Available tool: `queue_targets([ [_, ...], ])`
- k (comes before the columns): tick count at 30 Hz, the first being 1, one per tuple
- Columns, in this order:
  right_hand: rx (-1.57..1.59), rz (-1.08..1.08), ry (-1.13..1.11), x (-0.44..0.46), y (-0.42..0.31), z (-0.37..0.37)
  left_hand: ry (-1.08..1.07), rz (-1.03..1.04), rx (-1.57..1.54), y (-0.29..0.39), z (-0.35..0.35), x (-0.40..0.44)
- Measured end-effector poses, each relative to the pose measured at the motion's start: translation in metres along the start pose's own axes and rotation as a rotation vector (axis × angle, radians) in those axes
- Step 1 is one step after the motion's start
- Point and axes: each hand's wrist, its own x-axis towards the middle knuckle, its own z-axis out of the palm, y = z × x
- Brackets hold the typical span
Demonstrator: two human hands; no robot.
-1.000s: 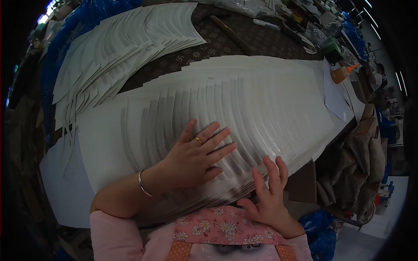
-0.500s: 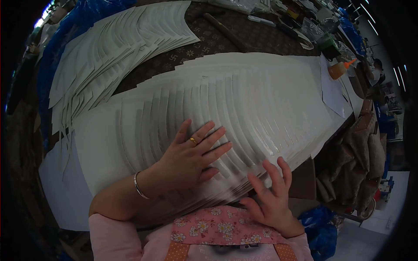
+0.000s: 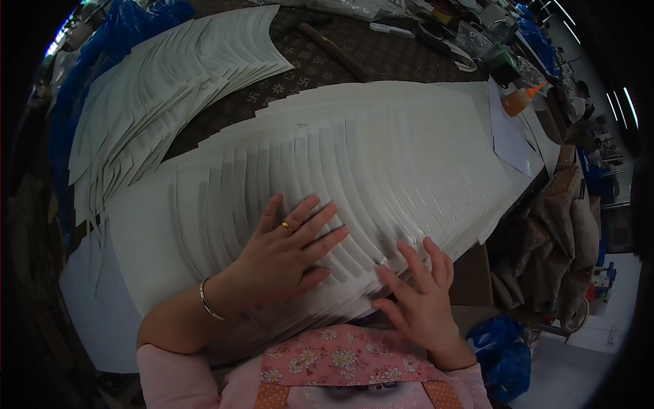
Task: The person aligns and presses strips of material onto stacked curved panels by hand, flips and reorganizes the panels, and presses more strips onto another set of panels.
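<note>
A wide fan of overlapping pale sheets covers the middle of the table, with curved strips and shiny lines across it. My left hand, with a ring and a bangle, lies spread flat on the curved strips and holds nothing. At the fan's lower right edge is my right hand, its fingers apart and slightly bent, the fingertips at the sheet edges. Nothing shows in its fingers. A second stack of cut pale strips lies at the upper left.
An orange-tipped bottle rests on white paper at the right. Behind are a brown stick, a white pen and a green box. Brown fabric is heaped at the right, blue plastic below it.
The sheets and table have shifted left in the view. My right hand has come closer to the fan's lower edge, its fingertips now at the sheets. My left hand stays spread on the strips.
</note>
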Motion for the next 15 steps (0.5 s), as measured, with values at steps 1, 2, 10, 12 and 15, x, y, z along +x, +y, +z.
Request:
queue_targets([
  [1, 0.008, -0.007, 0.092, -0.003, -0.001, -0.006, -0.005, 0.004, 0.001, 0.000, 0.000, 0.000],
  [2, 0.008, -0.005, 0.091, -0.002, -0.003, -0.005, -0.009, 0.007, 0.002, 0.000, -0.001, 0.001],
  [10, 0.067, 0.085, 0.246, -0.009, 0.003, -0.003, -0.023, 0.003, 0.010, 0.000, -0.001, 0.000],
  [12, 0.015, 0.062, 0.219, -0.008, 0.006, -0.002, -0.029, 0.006, 0.020, 0.000, -0.001, 0.001],
  [15, -0.022, -0.006, 0.077, 0.001, 0.006, 0.003, -0.016, -0.023, 0.044, -0.001, 0.001, -0.001],
])
